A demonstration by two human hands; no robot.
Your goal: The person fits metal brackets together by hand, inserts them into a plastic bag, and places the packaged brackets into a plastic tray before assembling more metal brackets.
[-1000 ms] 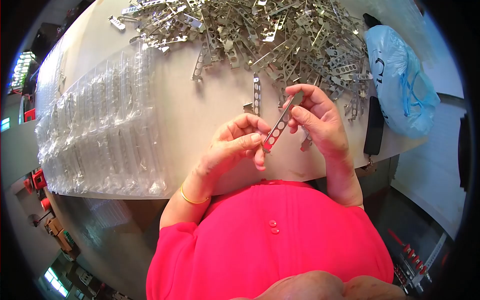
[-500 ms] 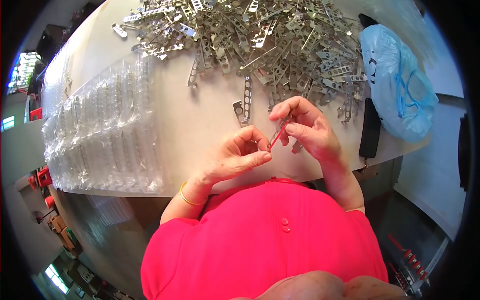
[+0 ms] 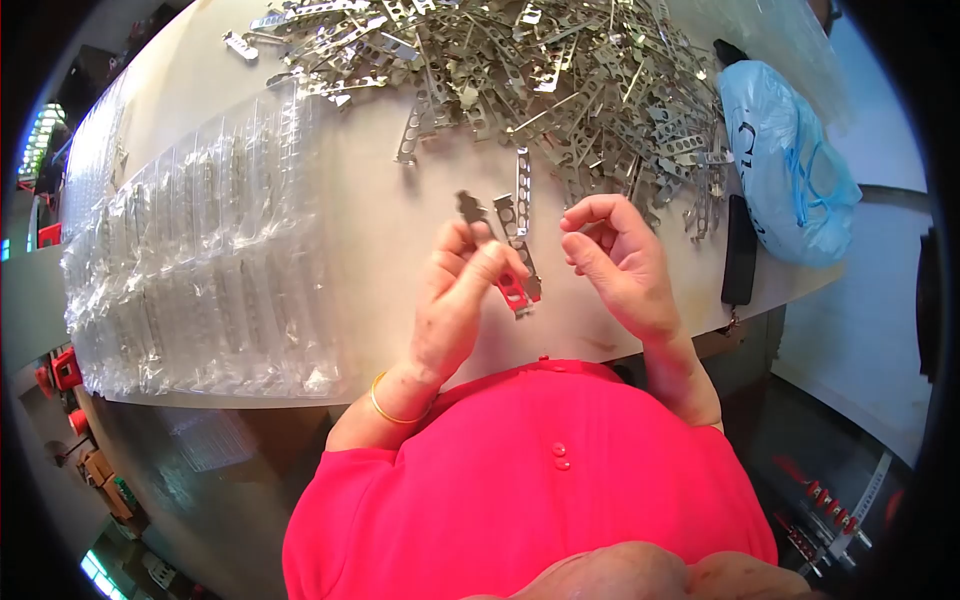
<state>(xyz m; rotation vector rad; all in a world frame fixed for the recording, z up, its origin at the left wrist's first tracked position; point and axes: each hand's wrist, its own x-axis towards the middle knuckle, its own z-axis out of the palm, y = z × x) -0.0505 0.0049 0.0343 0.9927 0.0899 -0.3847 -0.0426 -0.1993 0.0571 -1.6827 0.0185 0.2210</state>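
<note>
My left hand (image 3: pixel 455 290) pinches a flat metal strip (image 3: pixel 512 290) between thumb and fingers; the strip slants, its dark upper end above the fingers and its lower end reflecting red. Just beyond it, another metal strip (image 3: pixel 506 213) lies on the table beside a longer strip with round holes (image 3: pixel 523 190). To the right, my right hand (image 3: pixel 622 265) is raised above the table with its thumb and fingers apart, holding nothing. A large heap of metal strips (image 3: pixel 590 110) spreads beyond both hands.
Clear plastic trays (image 3: pixel 200 260) stand on the left of the table (image 3: pixel 380 220). On the right are a blue plastic bag (image 3: pixel 790 165) and a black flat object (image 3: pixel 738 250). A single strip (image 3: pixel 240 45) lies at the far left.
The strip held between both hands is now in my left hand alone, turned to slant the other way. My right hand has let go and moved slightly right.
</note>
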